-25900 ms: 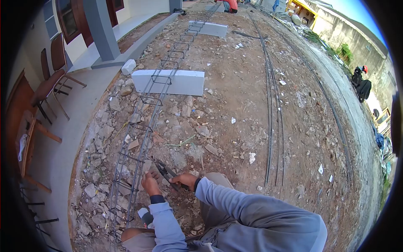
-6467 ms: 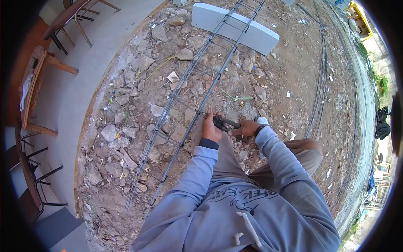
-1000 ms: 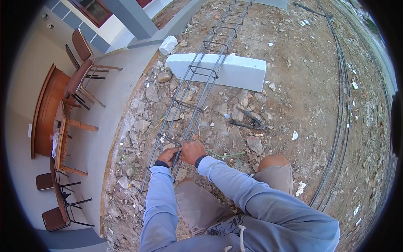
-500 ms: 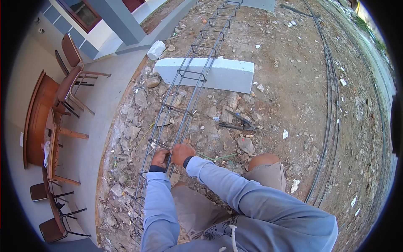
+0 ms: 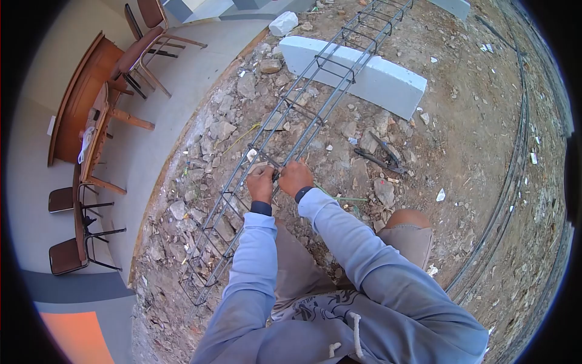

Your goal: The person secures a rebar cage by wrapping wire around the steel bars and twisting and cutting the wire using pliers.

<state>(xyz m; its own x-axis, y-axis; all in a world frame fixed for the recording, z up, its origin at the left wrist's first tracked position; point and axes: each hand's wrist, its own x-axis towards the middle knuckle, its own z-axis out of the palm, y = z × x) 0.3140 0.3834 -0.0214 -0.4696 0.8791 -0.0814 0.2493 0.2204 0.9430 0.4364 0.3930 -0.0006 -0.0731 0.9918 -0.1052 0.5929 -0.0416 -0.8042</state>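
A long rebar cage runs diagonally over the rubble and lies across a white block. Near its lower part, my left hand is closed at the cage, fingers pinched on something too small to make out. My right hand is beside it, closed around the right-hand bar of the cage, the two hands almost touching. Pliers with dark handles lie spread on the ground to the right of my hands.
Long loose steel bars curve along the ground at the right. A smaller white block sits by the floor edge. Chairs and a wooden table stand on the paved floor at the left. My bent knee is at the right.
The view has tilted down and turned since half a second ago. Both hands remain close together at the cage. Compared with the oldest frames, the pliers are out of my hands and on the ground.
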